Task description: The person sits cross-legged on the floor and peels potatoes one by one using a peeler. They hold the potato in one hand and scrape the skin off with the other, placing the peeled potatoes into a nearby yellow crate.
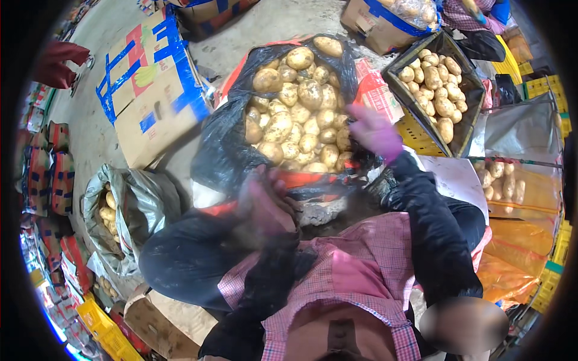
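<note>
A container lined with black plastic [212, 144] stands before me, filled with soil-marked potatoes [298, 117]. My right hand [372, 131], blurred and in a pink-purple covering, is over its right edge. Close to the near left edge, my left hand [266, 198] is also blurred. Whether either hand holds anything cannot be made out. To the right, a dark-rimmed crate [478, 90] holds more potatoes [438, 85]. On the left, an open grey-green sack [149, 194] has potatoes [108, 212] inside.
A flattened cardboard box [158, 99] with blue tape lies on the floor at left. Another taped box [375, 31] stands at the back. Orange plastic sheeting [515, 252] and a see-through bag of potatoes [501, 180] are at right. Other people's clothing [61, 63] shows at the upper edges.
</note>
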